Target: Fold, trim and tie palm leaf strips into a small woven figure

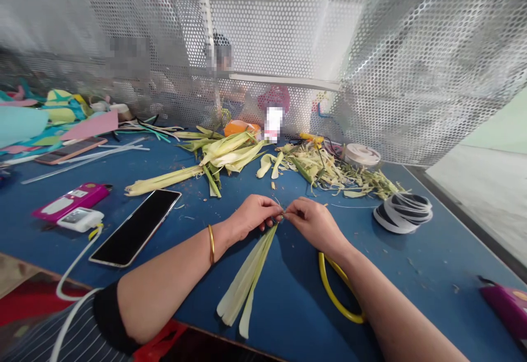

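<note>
Table (411, 274) bears pale husk strips (252, 277) fanned toward its near edge; right hand (315, 222) and left hand (252, 213) meet at the strips' narrow upper end, thumbs and fingertips clamped together on it; a steady left pinch while the right works only the tip should keep the strips from slipping

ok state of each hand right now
Left hand: closed, pinching the narrow end of the husk strips.
Right hand: closed, fingertips at that end; what they grip can't be told.
</note>
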A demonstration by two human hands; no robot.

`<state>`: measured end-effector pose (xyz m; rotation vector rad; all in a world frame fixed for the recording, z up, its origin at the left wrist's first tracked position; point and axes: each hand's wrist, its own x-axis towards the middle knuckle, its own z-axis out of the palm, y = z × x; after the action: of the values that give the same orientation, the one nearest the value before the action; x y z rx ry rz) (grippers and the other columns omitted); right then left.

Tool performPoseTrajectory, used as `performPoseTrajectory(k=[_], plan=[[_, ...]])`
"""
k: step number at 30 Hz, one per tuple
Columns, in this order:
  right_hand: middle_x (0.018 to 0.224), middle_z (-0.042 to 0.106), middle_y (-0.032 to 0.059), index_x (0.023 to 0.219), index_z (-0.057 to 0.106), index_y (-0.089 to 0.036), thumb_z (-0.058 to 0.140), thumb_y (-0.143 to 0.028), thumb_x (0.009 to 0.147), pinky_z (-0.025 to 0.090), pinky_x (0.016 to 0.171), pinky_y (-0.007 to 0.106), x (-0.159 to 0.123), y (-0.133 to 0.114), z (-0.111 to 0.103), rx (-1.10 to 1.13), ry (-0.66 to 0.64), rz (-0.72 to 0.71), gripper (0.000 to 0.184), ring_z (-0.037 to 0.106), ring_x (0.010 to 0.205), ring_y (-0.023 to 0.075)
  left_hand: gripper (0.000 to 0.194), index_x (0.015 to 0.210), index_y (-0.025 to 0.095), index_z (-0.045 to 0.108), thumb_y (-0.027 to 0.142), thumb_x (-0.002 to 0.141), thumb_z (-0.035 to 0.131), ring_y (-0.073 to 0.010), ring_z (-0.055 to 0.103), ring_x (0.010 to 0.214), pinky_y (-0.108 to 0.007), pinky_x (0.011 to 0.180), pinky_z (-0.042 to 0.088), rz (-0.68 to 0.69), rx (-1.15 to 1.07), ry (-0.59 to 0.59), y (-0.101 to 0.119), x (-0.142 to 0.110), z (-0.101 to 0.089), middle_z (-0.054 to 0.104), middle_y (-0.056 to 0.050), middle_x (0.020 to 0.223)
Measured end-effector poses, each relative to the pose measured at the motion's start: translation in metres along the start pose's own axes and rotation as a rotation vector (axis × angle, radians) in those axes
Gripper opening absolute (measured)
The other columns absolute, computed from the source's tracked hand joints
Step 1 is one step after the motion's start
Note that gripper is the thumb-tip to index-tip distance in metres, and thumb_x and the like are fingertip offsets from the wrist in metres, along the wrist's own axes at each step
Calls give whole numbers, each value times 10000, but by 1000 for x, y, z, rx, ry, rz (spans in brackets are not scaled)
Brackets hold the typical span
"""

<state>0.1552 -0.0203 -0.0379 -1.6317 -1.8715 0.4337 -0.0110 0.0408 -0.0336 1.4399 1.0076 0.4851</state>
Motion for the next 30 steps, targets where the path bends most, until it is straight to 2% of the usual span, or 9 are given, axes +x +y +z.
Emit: performPoseTrajectory(k=[4, 8, 14, 16, 18, 21, 24, 27, 30], plan=[[661, 574, -19, 649, 606, -212, 599, -285, 811, 338, 559, 242, -1, -2, 2, 105, -66, 6, 178, 498, 601, 131, 186, 781, 126, 705, 288, 695, 676, -72, 464, 498, -181, 410, 307, 5, -24, 15, -2, 1, -2, 575, 12, 575], [645, 582, -26, 667, 629, -212, 591, -271, 776, 343, 564, 241, 0, -2, 3, 174, -119, 49, 130, 500, 613, 133, 182, 799, 133, 698, 264, 674, 679, -72, 482, 514, -186, 415, 308, 38, -21, 13, -3, 2, -6, 613, 4, 632], [573, 539, -43, 659, 627, -199, 597, -300, 772, 332, 534, 239, 2, 0, 0, 235, -204, 132, 155, 468, 570, 121, 214, 803, 147, 702, 304, 659, 725, -77, 487, 513, -191, 428, 310, 69, 32, -5, -3, 2, -11, 579, 27, 593], [602, 577, -33, 703, 639, -201, 578, -293, 790, 373, 554, 243, 3, 0, 1, 254, -175, 143, 141, 519, 588, 130, 202, 799, 149, 702, 301, 668, 723, -79, 495, 516, -192, 432, 311, 78, 52, -9, -3, 3, -12, 588, 25, 595], [713, 651, -13, 826, 642, -206, 543, -270, 814, 438, 600, 254, 4, 0, 4, 328, -72, 168, 118, 593, 621, 137, 187, 788, 152, 700, 298, 672, 723, -82, 508, 524, -191, 440, 317, 93, 72, -12, -4, 3, -13, 605, 21, 600], [903, 708, 26, 987, 587, -210, 487, -225, 838, 511, 683, 282, 5, 3, 12, 500, 74, 189, 180, 664, 660, 138, 174, 778, 154, 699, 292, 674, 725, -88, 532, 542, -192, 462, 343, 118, 99, -19, -5, 4, -13, 643, 10, 632], [919, 722, 39, 996, 576, -206, 450, -165, 831, 529, 694, 285, 6, 7, 20, 564, 49, 178, 211, 680, 679, 139, 124, 762, 152, 703, 245, 680, 703, -95, 555, 559, -199, 502, 385, 145, 131, -11, -7, 6, -14, 662, 4, 638], [911, 729, 35, 982, 592, -205, 432, -116, 817, 524, 671, 272, 6, 8, 24, 510, -4, 176, 246, 677, 675, 135, 99, 756, 151, 717, 195, 674, 683, -118, 608, 608, -214, 567, 434, 211, 199, 17, -10, 9, -15, 691, -9, 655], [928, 732, 37, 976, 608, -207, 426, -101, 823, 523, 701, 273, 5, 6, 24, 445, -27, 152, 260, 678, 702, 135, 111, 768, 165, 740, 169, 690, 661, -146, 661, 672, -232, 630, 463, 312, 358, 58, -11, 10, -16, 726, -18, 700]])
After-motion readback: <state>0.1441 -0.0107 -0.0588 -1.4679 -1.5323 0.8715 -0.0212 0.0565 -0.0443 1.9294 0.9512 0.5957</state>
